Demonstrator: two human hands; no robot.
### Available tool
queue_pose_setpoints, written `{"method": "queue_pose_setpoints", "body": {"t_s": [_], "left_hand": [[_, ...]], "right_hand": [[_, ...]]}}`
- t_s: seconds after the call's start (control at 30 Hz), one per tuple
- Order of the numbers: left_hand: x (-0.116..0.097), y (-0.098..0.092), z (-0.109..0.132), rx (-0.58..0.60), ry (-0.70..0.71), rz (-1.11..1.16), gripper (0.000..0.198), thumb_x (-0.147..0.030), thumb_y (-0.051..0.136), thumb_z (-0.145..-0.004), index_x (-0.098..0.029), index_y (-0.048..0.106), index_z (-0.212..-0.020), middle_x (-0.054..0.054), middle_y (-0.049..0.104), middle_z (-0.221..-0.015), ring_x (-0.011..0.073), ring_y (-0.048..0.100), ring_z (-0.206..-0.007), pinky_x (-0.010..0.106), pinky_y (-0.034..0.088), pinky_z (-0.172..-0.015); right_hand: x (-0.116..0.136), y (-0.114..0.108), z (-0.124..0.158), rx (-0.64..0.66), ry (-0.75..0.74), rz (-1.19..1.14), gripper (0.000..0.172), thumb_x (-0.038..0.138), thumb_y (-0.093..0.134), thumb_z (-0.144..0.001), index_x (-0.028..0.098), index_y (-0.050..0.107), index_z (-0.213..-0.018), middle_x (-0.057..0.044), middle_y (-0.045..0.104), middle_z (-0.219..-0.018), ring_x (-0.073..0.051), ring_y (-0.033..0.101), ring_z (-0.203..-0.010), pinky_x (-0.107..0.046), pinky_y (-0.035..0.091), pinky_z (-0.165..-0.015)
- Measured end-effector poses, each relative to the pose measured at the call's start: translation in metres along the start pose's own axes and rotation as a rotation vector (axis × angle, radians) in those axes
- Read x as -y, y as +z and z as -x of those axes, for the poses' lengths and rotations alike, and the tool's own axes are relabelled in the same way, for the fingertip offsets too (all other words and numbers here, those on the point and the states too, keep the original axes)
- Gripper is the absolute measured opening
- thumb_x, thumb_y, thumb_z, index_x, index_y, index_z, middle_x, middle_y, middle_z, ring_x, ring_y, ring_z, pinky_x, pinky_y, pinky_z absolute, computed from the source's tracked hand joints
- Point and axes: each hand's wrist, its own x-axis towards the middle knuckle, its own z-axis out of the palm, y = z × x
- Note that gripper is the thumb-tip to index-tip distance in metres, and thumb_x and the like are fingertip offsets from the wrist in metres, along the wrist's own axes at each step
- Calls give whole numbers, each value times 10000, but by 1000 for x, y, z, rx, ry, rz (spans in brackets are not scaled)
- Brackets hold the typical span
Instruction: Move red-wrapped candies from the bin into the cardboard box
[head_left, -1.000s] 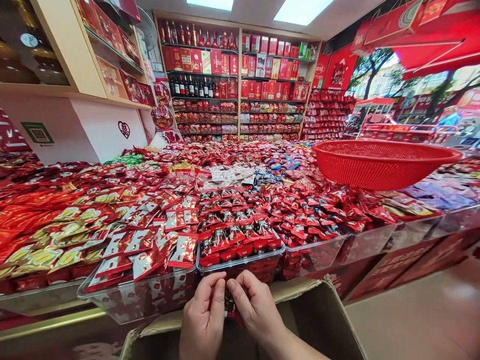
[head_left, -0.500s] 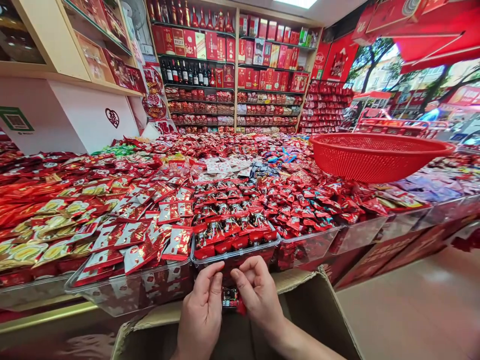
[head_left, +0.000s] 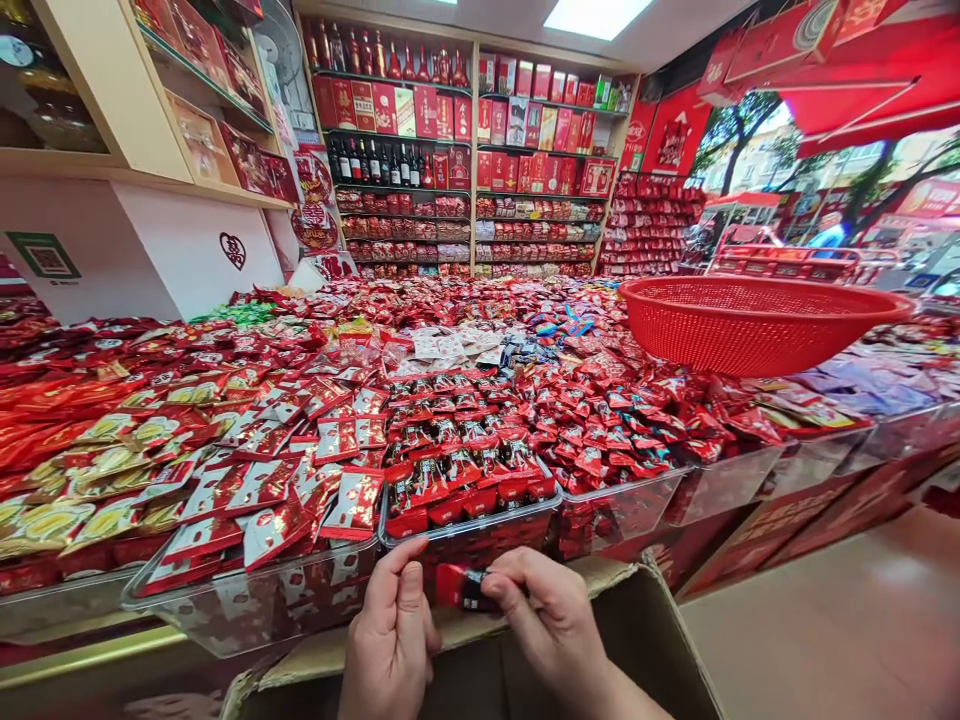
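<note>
My left hand (head_left: 394,635) and my right hand (head_left: 551,625) are close together over an open cardboard box (head_left: 645,640). My right hand pinches a small red and black wrapped candy (head_left: 459,588), lying level between the two hands. My left hand's fingers are curled beside it, and their tips seem to touch the candy's left end. Just beyond the hands stands a clear plastic tray (head_left: 472,527) filled with rows of the same red and black candies (head_left: 457,465).
A wide counter carries several clear trays of red wrapped sweets (head_left: 255,480). A red mesh basket (head_left: 757,322) rests on the sweets at the right. Shelves with bottles and red boxes (head_left: 465,150) line the back wall. Bare floor (head_left: 847,620) lies to the right.
The candy has been lifted from low between my hands inside the box up to the tray's front edge and turned level. Both hands rose slightly.
</note>
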Motion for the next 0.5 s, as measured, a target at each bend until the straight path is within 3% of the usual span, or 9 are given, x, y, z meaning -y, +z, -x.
{"method": "queue_pose_setpoints", "body": {"t_s": [0.03, 0.1, 0.2, 0.33, 0.5], "left_hand": [[-2, 0, 1, 28, -14, 28, 462, -537, 390, -821, -193, 506, -1108, -94, 417, -384, 92, 362, -290, 183, 330, -316], [-4, -2, 1, 98, 7, 78, 497, -550, 389, -818, -174, 493, -1125, -84, 455, -407, 82, 379, -301, 175, 331, -332], [-5, -5, 0, 183, 2, 168, 486, -559, 394, -812, -154, 539, -1039, -53, 518, -449, 78, 436, -342, 167, 322, -349], [-6, -6, -5, 191, -85, 224, 327, -474, 572, -748, -161, 589, -839, -73, 492, -408, 56, 435, -361, 132, 310, -352], [-1, -7, -11, 227, -88, 283, 288, -409, 662, -689, -167, 589, -826, -75, 540, -476, 48, 461, -371, 121, 343, -341]], "right_hand": [[-1, -4, -1, -40, -69, 28, 83, 166, 527, -826, 167, 607, -808, -42, 628, -688, -127, 588, -625, -213, 468, -572], [-2, -10, -3, -78, -208, 103, 173, 131, 574, -794, 185, 602, -956, -69, 657, -809, -157, 619, -739, -242, 508, -648], [-1, -10, 0, -34, -350, 199, 256, 166, 624, -766, 189, 592, -1018, -106, 652, -904, -180, 623, -804, -262, 535, -669], [4, -2, 6, 14, -345, 170, 196, 157, 619, -757, 151, 597, -951, -129, 625, -907, -176, 604, -795, -264, 541, -651], [6, 3, 8, 19, -375, 107, 193, 78, 585, -753, 149, 587, -933, -105, 598, -915, -166, 565, -824, -274, 527, -685]]}}
